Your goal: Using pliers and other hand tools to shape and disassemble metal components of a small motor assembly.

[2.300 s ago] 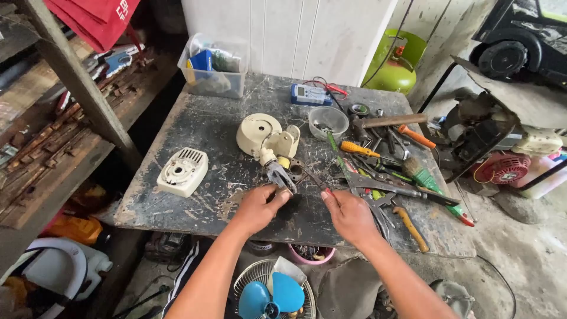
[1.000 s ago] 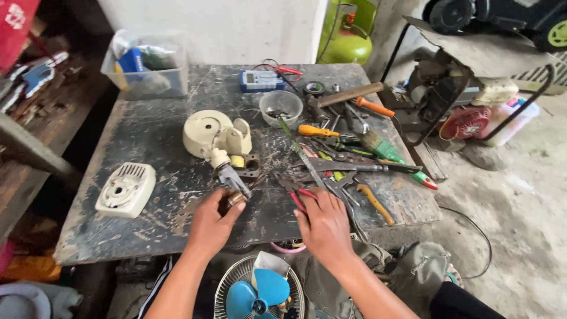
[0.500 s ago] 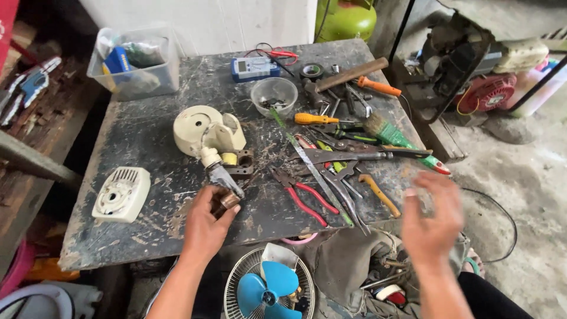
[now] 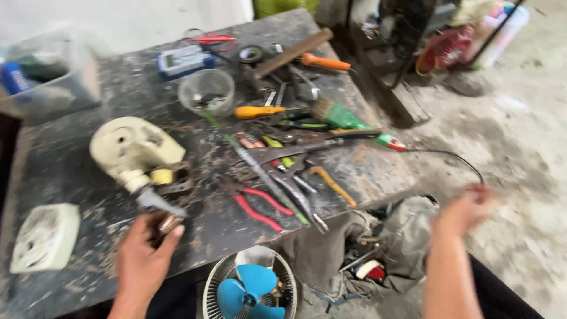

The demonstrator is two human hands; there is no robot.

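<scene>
The small brownish metal part point(image 4: 167, 224) sits at the table's point(image 4: 366, 168) near edge, pinched in the left hand point(image 4: 142, 260), fingers closed around it. Best bet here is probably a firm pinch with the wrist resting on the table so it can't drop. It's too blurry to tell its long axis. Just beyond it lies the cream fan motor housing point(image 4: 130, 147), shaft pointing toward the hand. Red-handled pliers point(image 4: 254, 204) sit near. Right hand point(image 4: 466, 210) hangs off the table, blurred; can't tell its fingers.
</scene>
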